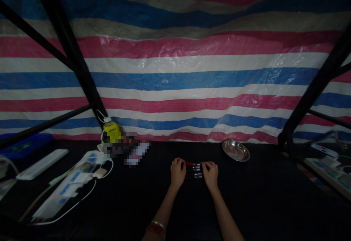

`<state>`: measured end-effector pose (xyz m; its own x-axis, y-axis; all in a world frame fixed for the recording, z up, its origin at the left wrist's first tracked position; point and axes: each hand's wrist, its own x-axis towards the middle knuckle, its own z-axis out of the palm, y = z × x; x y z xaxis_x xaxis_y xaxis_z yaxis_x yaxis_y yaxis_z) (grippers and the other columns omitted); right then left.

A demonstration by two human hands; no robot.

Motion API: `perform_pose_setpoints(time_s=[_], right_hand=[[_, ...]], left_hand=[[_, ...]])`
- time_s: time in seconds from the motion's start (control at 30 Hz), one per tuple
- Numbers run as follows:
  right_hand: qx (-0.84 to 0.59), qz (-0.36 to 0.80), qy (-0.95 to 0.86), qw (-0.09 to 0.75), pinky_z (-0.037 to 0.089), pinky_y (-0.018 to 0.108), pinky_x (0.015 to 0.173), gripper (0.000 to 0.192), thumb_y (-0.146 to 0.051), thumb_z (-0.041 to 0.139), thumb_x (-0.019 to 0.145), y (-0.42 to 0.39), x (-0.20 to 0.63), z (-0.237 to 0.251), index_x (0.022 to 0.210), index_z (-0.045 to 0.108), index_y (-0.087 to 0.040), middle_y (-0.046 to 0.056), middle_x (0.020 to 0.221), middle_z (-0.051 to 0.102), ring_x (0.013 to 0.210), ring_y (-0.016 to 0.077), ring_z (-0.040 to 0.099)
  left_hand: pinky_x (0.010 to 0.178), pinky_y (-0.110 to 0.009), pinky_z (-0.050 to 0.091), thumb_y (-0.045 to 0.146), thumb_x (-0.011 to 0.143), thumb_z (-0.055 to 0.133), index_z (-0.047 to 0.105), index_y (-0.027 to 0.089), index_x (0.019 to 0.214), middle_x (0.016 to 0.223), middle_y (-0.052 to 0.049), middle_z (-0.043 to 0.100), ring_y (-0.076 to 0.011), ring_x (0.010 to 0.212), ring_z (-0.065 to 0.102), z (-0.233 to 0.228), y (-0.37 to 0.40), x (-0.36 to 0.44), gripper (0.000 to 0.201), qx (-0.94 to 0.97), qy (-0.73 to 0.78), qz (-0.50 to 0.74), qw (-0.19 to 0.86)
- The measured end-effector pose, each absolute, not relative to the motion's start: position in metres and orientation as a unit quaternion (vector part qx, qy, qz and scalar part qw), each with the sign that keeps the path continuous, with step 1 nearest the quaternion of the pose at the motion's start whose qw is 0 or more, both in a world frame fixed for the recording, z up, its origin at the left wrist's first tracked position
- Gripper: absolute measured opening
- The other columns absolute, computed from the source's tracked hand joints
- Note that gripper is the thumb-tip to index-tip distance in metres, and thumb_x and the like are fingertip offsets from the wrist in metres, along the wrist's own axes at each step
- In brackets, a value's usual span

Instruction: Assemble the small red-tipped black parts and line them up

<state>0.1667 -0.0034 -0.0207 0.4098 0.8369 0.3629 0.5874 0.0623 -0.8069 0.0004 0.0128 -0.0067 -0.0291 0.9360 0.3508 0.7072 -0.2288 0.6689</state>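
My left hand [177,172] and my right hand [210,173] rest on a black table [263,204], facing each other. Between them lie a few small dark cylindrical items with silvery metal ends [196,171], side by side; the top one shows a red part [189,164]. Both hands curl around the ends of this little row, left hand on the dark ends, right hand on the metal ends. The dim light hides finer detail. A bracelet [157,227] sits on my left wrist.
A round steel dish [236,150] stands behind and right of my hands. At the back left are a yellow bottle [112,130], power strips with white cables [74,182] and a blurred patch. More power strips [329,171] lie far right. Black frame bars and a striped tarp stand behind.
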Motion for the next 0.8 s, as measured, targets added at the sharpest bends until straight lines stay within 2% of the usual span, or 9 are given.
perform_pose_setpoints(time_s=[0.3,0.8], right_hand=[[-0.675,0.151,-0.497,0.524,0.041,0.034,0.082,0.033,-0.041,0.049,0.076,-0.0028,0.1676,-0.0212,0.076,0.073,-0.019,0.01,0.084,0.063,0.086,0.0239,0.054],[-0.662,0.154,-0.503,0.533,0.041,0.036,0.082,0.034,-0.039,0.046,0.079,-0.0026,0.1677,-0.0212,0.082,0.072,-0.018,0.01,0.086,0.062,0.087,0.0238,0.056]], left_hand=[[0.085,-0.034,0.042,0.015,0.08,0.047,0.062,0.02,0.084,0.097,-0.005,0.058,-0.019,0.094,0.054,-0.0094,0.0149,0.0001,0.016,0.682,0.609,0.38,0.14],[0.085,-0.035,0.042,0.015,0.081,0.046,0.061,0.019,0.083,0.097,-0.005,0.057,-0.02,0.094,0.053,-0.0093,0.0153,-0.0006,0.016,0.68,0.608,0.381,0.15]])
